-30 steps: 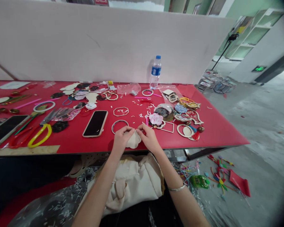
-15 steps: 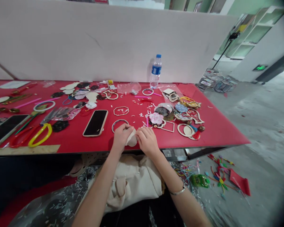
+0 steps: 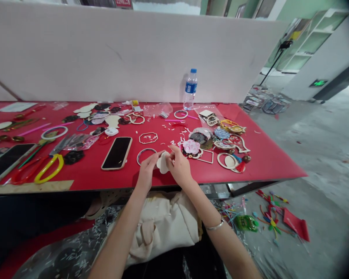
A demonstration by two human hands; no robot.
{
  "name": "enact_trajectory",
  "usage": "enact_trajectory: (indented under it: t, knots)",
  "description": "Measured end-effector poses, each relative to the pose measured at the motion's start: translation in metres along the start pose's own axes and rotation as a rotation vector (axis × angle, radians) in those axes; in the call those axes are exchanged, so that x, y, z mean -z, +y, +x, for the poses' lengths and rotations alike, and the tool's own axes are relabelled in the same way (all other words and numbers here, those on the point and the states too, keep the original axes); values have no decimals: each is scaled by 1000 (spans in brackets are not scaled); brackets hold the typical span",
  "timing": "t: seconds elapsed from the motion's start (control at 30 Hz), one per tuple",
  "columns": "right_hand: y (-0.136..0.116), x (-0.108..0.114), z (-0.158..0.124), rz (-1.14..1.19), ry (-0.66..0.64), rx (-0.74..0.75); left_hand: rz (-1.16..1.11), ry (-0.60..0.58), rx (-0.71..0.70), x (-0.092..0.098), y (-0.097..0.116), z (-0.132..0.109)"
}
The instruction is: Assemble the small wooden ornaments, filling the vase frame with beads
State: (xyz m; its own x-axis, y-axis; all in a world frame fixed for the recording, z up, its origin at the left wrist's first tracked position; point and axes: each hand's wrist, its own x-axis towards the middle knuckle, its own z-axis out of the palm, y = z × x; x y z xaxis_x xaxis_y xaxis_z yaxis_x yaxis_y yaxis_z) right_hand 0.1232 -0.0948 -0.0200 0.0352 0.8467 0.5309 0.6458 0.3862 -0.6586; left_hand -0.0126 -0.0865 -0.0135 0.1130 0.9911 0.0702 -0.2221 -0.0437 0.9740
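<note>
My left hand (image 3: 147, 170) and my right hand (image 3: 178, 166) are close together at the front edge of the red table (image 3: 250, 162). Between their fingertips they pinch a small cream scalloped cutout (image 3: 163, 162), standing nearly on edge; its material is hard to tell. A thin metal ring (image 3: 142, 157) lies just beyond my left hand, apart from it. A pink flower-shaped piece (image 3: 191, 147) lies beyond my right hand. A black smartphone (image 3: 116, 153) in a tan case lies to the left.
Wooden frames, rings, tassels, plastic bags, white scraps and a yellow-handled pair of scissors (image 3: 49, 168) cover the table. A water bottle (image 3: 190, 90) stands by the white partition (image 3: 104, 54). A canvas bag (image 3: 163, 228) rests on my lap. Coloured scraps litter the floor at right.
My hands have parted slightly. The cream cutout has turned more upright between my fingertips, and more of its rounded edge shows. The view has shifted only slightly.
</note>
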Motion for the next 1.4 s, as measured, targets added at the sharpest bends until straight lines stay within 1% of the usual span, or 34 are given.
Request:
enact_trajectory:
  t: [0.1, 0.23, 0.33, 0.47, 0.6, 0.73, 0.97, 1.1, 1.23, 1.4]
  knots:
    - [1, -2, 5, 163, -16, -49, 15, -12, 17, 0, 0, 0]
    - [2, -1, 7, 316, -24, -116, 15, -82, 14, 0, 1, -2]
    - [2, 1, 7, 384, -50, -135, 9, -117, -2, 0, 1, -3]
    - [2, 2, 6, 420, -44, -136, 1, -167, -11, 1, 0, -4]
    - [5, -1, 4, 354, -58, -95, -50, -185, -12, 1, -1, -5]
    - [8, -4, 1, 210, -57, -45, -71, -152, -2, 1, -2, -3]
    - [1, -1, -2, 15, -11, -10, -18, -105, 39, 1, -1, -3]
    - [-1, -1, -2, -114, 20, 4, 11, -115, 67, 1, -2, -3]
    - [0, -3, -1, -128, 25, -20, 35, -126, 57, 1, -3, -3]
    - [0, -1, -2, -78, 17, 33, 28, -131, 63, -1, 0, -3]
